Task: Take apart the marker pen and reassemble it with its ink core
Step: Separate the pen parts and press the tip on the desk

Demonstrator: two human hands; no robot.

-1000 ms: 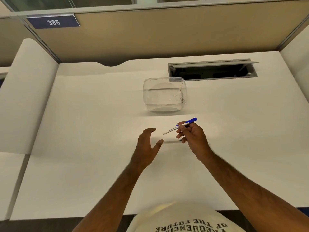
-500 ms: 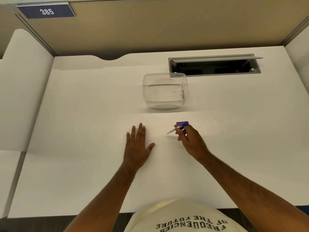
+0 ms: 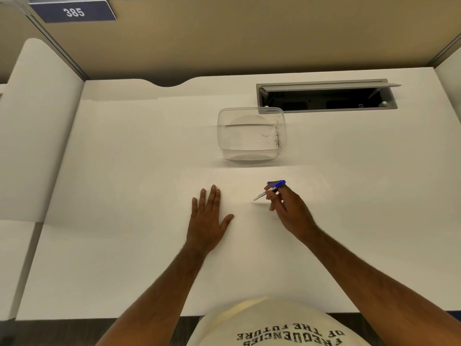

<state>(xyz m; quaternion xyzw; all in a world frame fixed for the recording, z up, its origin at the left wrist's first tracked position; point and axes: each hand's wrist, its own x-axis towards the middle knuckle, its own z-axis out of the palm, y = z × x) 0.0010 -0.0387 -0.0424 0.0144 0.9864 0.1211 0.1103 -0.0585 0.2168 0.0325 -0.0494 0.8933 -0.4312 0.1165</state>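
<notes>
A marker pen (image 3: pixel 262 194) with a white barrel and a blue cap lies low over the white desk (image 3: pixel 124 171), its cap end pointing back right. My right hand (image 3: pixel 289 211) grips it between the fingertips near the cap; the fingers hide the middle of the barrel. My left hand (image 3: pixel 208 218) rests flat on the desk to the left of the pen, palm down, fingers apart, holding nothing. A gap of bare desk separates the two hands.
A clear plastic tub (image 3: pixel 251 133) stands behind the hands, with a few small bits inside at its right wall. An open cable hatch (image 3: pixel 326 98) is set into the desk at the back right. Partition walls close in the back and both sides.
My left hand has gone from raised and half curled to flat on the desk. My right hand has lowered the pen toward the desk surface.
</notes>
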